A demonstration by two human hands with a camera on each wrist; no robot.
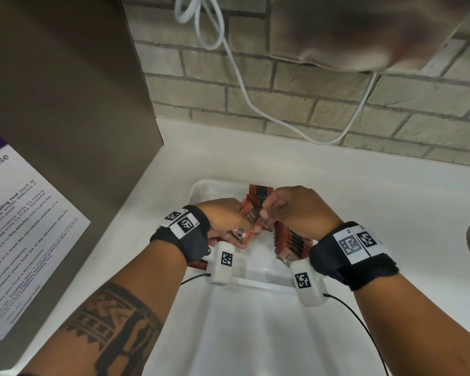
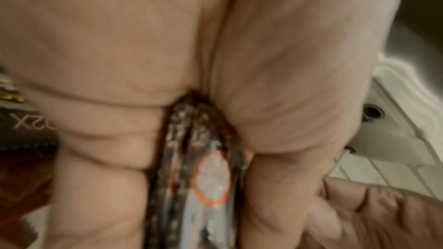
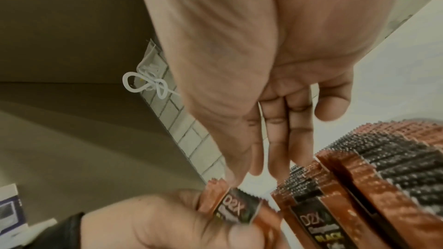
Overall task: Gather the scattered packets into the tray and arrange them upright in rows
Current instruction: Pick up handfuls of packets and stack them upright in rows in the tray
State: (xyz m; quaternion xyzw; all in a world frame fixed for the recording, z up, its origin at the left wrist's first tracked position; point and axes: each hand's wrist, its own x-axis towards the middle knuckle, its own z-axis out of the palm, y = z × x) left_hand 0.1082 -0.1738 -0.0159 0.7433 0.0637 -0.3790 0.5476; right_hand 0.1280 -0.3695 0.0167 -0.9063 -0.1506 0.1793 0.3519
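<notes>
Over the white plastic tray [image 1: 201,187], the left hand [image 1: 225,218] grips several copper-and-black foil packets [image 2: 203,168]; the right hand [image 1: 296,210] apparently pinches one packet's top [image 3: 236,206].

- Packets [image 3: 318,228] standing in the tray: brand "D2X", with "BLACK" in yellow lower on the front.
- Packet [image 3: 231,209] between the two hands: "D2X".
- Notice sheet [image 1: 24,226] on the left panel: "use", "five minutes"; remaining lines too small to read.
</notes>
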